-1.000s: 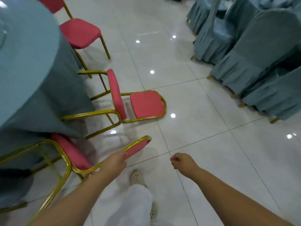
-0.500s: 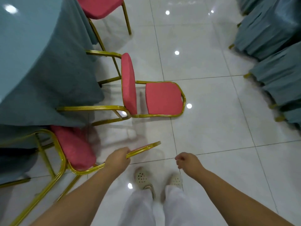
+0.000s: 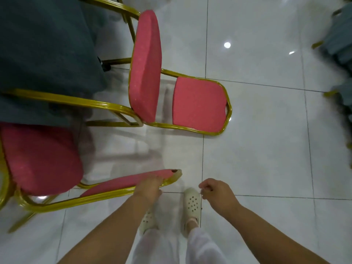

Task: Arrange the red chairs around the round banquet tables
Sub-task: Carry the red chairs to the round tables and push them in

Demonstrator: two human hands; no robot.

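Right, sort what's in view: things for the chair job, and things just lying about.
Job:
near chair, gripped at its backrest by the left hand
tipped chair
table cloth

Just about:
covered chairs
right hand, holding nothing

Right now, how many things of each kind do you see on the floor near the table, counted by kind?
Red padded chairs with gold metal frames: 2 (one tipped over, one held at its backrest by the left hand)
Cream perforated clogs: 2 ()
Dark teal tablecloth: 1
Total: 5
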